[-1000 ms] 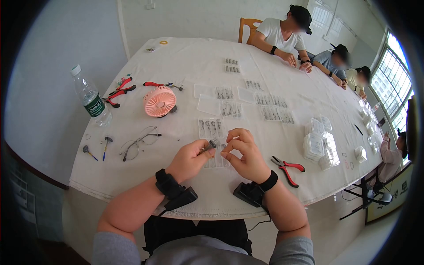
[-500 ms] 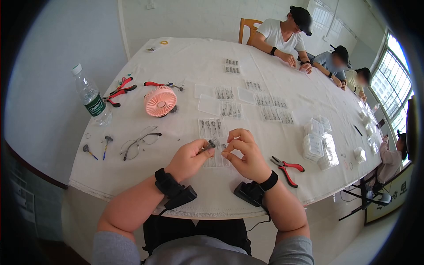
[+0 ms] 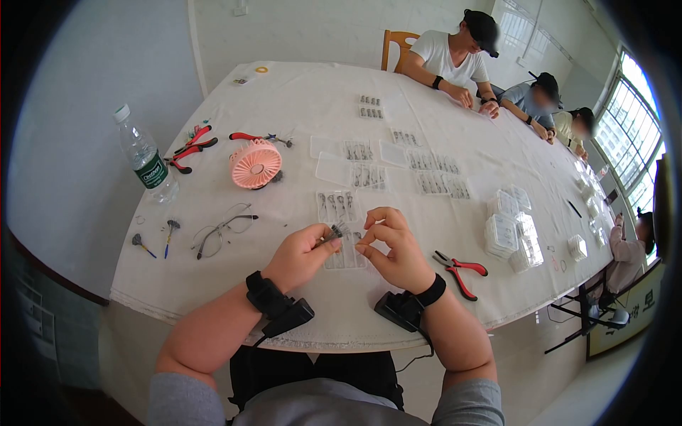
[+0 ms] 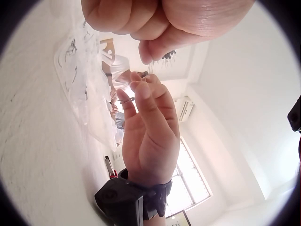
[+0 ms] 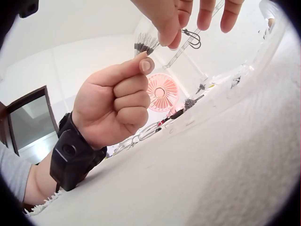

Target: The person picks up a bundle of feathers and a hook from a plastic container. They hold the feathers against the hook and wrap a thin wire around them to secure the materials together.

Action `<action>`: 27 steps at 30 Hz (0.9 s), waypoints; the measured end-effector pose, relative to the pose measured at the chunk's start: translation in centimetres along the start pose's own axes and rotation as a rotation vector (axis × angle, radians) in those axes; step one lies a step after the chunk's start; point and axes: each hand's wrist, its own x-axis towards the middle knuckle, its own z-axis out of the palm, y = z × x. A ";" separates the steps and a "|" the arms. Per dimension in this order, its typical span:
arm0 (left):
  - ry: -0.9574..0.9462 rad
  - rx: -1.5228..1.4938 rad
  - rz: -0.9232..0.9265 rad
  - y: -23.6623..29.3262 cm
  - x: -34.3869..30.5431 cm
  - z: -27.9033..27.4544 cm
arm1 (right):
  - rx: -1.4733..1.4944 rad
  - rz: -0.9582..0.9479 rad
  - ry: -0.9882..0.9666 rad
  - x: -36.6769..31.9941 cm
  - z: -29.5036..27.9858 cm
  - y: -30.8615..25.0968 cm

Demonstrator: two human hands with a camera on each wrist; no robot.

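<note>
Above the near side of the table, my left hand [image 3: 302, 254] pinches a bunch of thin wires with small black sleeves [image 5: 145, 44] between thumb and curled index finger. Facing it, my right hand [image 3: 392, 248] pinches with thumb and index finger, its other fingers spread. Dark fishing hooks [image 5: 193, 40] stick out from that pinch in the right wrist view. A fine line runs between the two hands' fingertips in the left wrist view. Just beyond and partly beneath the hands lies a clear compartment box [image 3: 337, 206] with hooks in its slots.
Pliers [image 3: 462, 271] lie to the right, before stacked clear boxes [image 3: 503, 231]. More filled boxes [image 3: 433, 170] spread over the table's middle. Leftward are glasses [image 3: 226, 228], a pink fan [image 3: 256, 165] and a water bottle [image 3: 147, 160]. Several people sit along the far and right side.
My left hand has shifted slightly left, so the gap between the two hands' fingertips is a little wider. My right hand stays almost still, and both keep their pinch.
</note>
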 end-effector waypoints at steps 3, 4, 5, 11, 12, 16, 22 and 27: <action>0.058 0.029 0.045 0.0 -0.1 -0.1 | -0.010 -0.004 0.003 -0.1 -0.1 0.0; 0.115 0.049 0.087 -0.1 -0.1 -0.1 | -0.016 -0.006 0.002 -0.1 -0.2 0.0; 0.170 0.068 0.131 -0.1 -0.1 -0.2 | -0.019 0.007 0.043 -0.1 -0.6 0.7; 0.161 -0.100 0.094 0.3 0.2 -1.0 | 0.009 0.069 0.118 0.0 -1.7 0.2; 0.158 -0.149 0.058 0.6 0.3 -0.5 | 0.034 0.054 0.108 0.0 -1.4 0.4; 0.093 -0.090 0.120 -0.2 0.4 -0.2 | 0.093 0.093 0.056 0.0 -0.8 0.1; 0.087 -0.028 0.189 -0.7 0.7 -0.1 | 0.179 0.136 0.009 0.0 0.3 0.5; 0.138 0.047 0.179 -0.4 0.6 0.2 | 0.218 0.134 0.000 0.0 0.8 0.8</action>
